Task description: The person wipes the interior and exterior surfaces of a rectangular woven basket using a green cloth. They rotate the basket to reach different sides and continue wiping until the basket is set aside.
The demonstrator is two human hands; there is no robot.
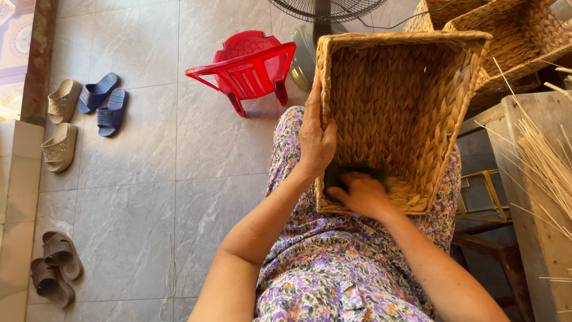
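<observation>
Woven of thick straw-coloured plaits, the rectangular basket [396, 113] fills the upper middle of the frame, tipped so its open mouth faces the camera and its inside shows. Its braided rim runs round all four sides, and the walls taper toward the bottom, which lies deep in the middle of the opening. It rests on the person's lap, over a purple flowered dress [333, 268].

At the basket's left rim, the left hand [316, 140] has its grip clamped on the edge, fingers stretched up along the outer wall and thumb inside. At the lower centre of the opening, the right hand [362, 194] reaches into the basket with its grip closed on a dark brush-like thing [342, 173] pressed against the lower inside wall; what that thing is exactly cannot be told. Nothing else shows inside the basket.

More woven baskets [506, 36] sit stacked in the upper right corner, open and showing only their own weave. Thin pale reeds [545, 161] fan across a rough wooden bench [539, 250] at the right edge. On the grey tiled floor [143, 179], a red plastic chair [247, 68] lies tipped in the upper middle, beside the base of a standing fan [316, 24]. Blue sandals [104, 101] and beige ones [59, 128] sit at the upper left, brown ones [53, 268] at the lower left.
</observation>
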